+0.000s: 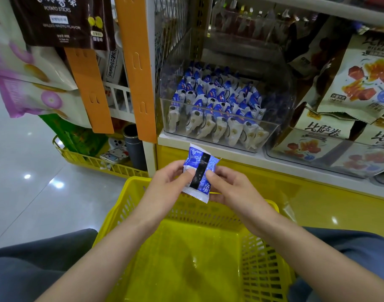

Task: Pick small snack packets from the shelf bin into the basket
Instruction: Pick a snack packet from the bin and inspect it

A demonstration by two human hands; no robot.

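1. The person is sitting or crouching right in front of the shelf, dark trouser knees (34, 264) on either side of a yellow plastic basket (258, 258).
2. Both hands are up over the far rim of the basket, sharing one small snack packet (199, 168). It's blue and white, with a black strip down the middle and small print facing up.
3. The left hand (167, 182) pinches the packet's left edge, thumb on top and fingers curled underneath.
4. The right hand (230, 188) has the right edge the same way, thumb pressed on the face and fingers tucked behind. So both grips are clamped on the same packet.
5. The packet is tilted, its top corner pointing up toward the shelf lip (175, 139). It's in the air between shelf and basket and touches neither.
6. I can't see any packets on the part of the basket floor that shows.
7. The clear shelf bin (280, 94) sits just behind and above the hands. It's packed with rows of matching blue-and-white packets (217, 105) standing on end.
8. Right of it is another clear bin (274, 158) with bigger cream bags (361, 83) printed with red and orange pictures.
9. On the left, orange hanging strips (138, 62) carry a dark potato sticks bag (60, 20).
10. Lower down on the left, a second yellow basket (88, 160) sits on the shiny floor (23, 192).
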